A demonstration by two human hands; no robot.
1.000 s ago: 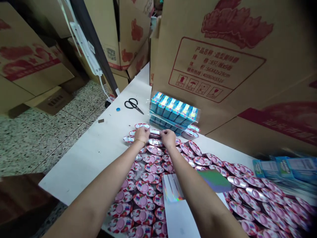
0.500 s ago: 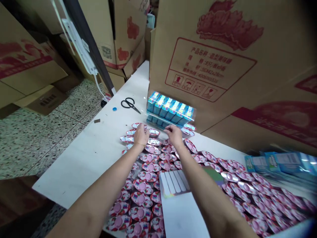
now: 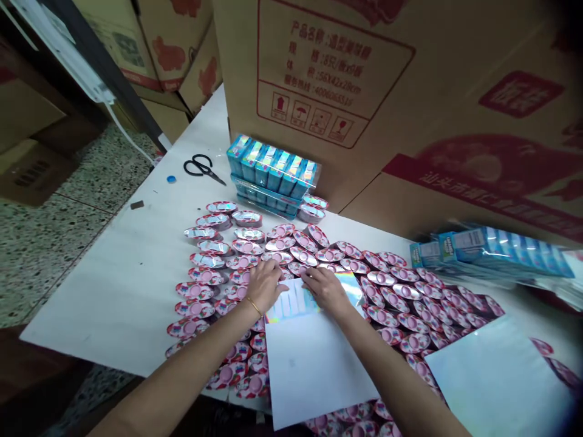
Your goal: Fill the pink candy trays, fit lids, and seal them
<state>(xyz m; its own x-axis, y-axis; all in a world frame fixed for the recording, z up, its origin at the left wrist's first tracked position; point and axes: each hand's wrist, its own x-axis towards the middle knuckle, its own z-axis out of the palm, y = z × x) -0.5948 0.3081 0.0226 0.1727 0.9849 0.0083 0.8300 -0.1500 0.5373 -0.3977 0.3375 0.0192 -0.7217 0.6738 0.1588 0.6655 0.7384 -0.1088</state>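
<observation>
My left hand, with a thin gold bracelet at the wrist, has its fingers curled over the far edge of a white card. The card has a row of pale slots and a shiny coloured border, and it lies on top of the packs. My right hand pinches close by at the same far edge. Small oval pink-and-red packs stand in rows around both hands, and one oval pack lies just beyond the fingertips. What the fingers grip is hidden.
A clear package of blue boxes stands against a large cardboard carton. Black scissors, a blue cap and a brown scrap lie at left. More blue packages and another pale sheet are at right.
Both hands have drawn back from the packs beside the blue package to the far edge of the white card. The view has shifted rightward, and the second pale sheet is now in sight.
</observation>
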